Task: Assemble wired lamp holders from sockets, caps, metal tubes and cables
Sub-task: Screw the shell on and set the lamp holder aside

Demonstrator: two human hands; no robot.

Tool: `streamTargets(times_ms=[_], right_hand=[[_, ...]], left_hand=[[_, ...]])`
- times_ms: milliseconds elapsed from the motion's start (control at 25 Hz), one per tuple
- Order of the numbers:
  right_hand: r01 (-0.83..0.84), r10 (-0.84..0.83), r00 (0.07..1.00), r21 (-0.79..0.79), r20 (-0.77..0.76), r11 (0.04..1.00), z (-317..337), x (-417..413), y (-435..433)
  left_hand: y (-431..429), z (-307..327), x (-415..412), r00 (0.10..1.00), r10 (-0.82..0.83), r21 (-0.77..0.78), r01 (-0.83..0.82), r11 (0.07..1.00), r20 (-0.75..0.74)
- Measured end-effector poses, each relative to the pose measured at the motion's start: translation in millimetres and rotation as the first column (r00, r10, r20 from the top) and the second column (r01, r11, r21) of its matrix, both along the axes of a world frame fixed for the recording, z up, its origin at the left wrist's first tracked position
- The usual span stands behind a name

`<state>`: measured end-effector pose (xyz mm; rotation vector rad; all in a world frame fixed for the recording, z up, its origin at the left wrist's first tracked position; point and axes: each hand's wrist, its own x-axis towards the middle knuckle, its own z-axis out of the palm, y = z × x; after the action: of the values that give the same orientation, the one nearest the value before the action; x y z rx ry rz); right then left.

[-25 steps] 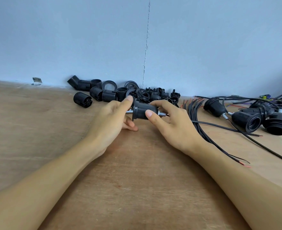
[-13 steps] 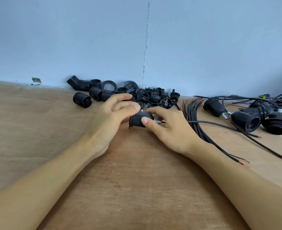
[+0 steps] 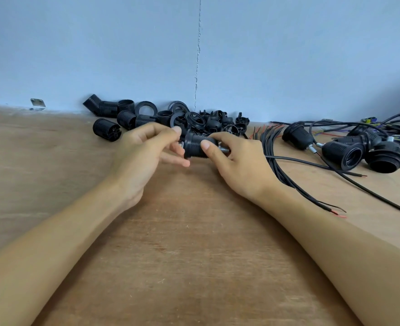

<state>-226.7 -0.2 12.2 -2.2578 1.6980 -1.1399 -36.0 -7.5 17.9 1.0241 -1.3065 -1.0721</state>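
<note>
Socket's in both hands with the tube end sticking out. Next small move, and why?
Probably reach the right hand for a cable from the bundle beside it. The socket is held level in both hands, its tube poking out on the right with no cable visibly through it. The left hand could hold it alone.

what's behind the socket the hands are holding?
Behind the held socket lies the pile of loose black parts against the blue wall. The socket, left hand and right hand cover the pile's near edge.
</note>
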Motion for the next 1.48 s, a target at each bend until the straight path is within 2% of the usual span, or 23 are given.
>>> streamTargets(times_ms=[80,160,440,640,760,880,960,1000,1080,1120,1160,1200,1280,1480], right_hand=[[0.004,-0.004,0.996,-0.005,0.093,1.000,0.2,-1.5,-0.7],[-0.015,0.017,0.992,-0.022,0.123,1.000,-0.1,-2.0,-0.6],[-0.124,0.129,0.988,-0.052,0.083,0.991,5.3,1.3,6.7],[-0.136,0.138,0.988,-0.028,0.075,0.990,5.2,0.6,7.2],[-0.141,0.142,0.988,-0.022,0.059,0.990,5.7,0.9,9.4],[0.004,-0.002,1.000,-0.126,0.019,0.992,6.4,4.9,9.7],[0.082,-0.046,0.989,-0.261,0.141,0.962,9.6,9.3,12.1],[0.074,-0.011,0.966,-0.236,0.257,0.969,12.0,12.5,13.9],[-0.019,0.015,0.900,0.005,0.436,1.000,15.3,21.5,16.7],[-0.100,0.014,0.861,0.142,0.508,0.985,14.1,25.2,17.2],[-0.190,0.010,0.810,0.247,0.586,0.950,13.2,29.0,18.4],[-0.275,0.018,0.752,0.289,0.658,0.917,11.6,31.1,17.8],[-0.353,0.030,0.661,0.276,0.750,0.894,12.7,31.7,15.5],[-0.411,0.064,0.601,0.239,0.797,0.880,14.1,21.2,10.2]], left_hand=[[0.9,-5.4,-3.2,0.999,-0.038,0.065,0.037,0.997,0.018],[-0.9,-9.5,-3.9,0.999,-0.047,0.102,0.045,0.994,0.020],[-2.8,-9.3,-2.6,0.997,-0.064,0.104,0.058,0.993,0.051],[-1.3,-7.3,1.5,0.983,-0.167,0.056,0.171,0.984,-0.070],[-0.7,-6.6,1.0,0.974,-0.211,0.067,0.217,0.974,-0.085],[-1.7,-6.1,-0.7,0.972,-0.161,0.091,0.179,0.980,-0.174],[-2.4,-4.9,-1.6,0.947,-0.125,0.117,0.166,0.979,-0.295],[-2.7,-4.2,-1.4,0.924,-0.135,0.125,0.191,0.973,-0.358],[-1.6,-2.4,-1.3,0.878,-0.181,0.131,0.263,0.956,-0.443],[-0.8,-1.5,-1.6,0.869,-0.196,0.133,0.284,0.949,-0.455],[-0.3,-1.2,-2.5,0.871,-0.205,0.137,0.292,0.946,-0.446],[0.2,-1.5,-3.9,0.887,-0.205,0.144,0.287,0.947,-0.414],[0.5,-3.1,-5.8,0.925,-0.204,0.157,0.265,0.951,-0.322],[1.1,-4.5,-9.1,0.937,-0.256,0.133,0.293,0.947,-0.239]])
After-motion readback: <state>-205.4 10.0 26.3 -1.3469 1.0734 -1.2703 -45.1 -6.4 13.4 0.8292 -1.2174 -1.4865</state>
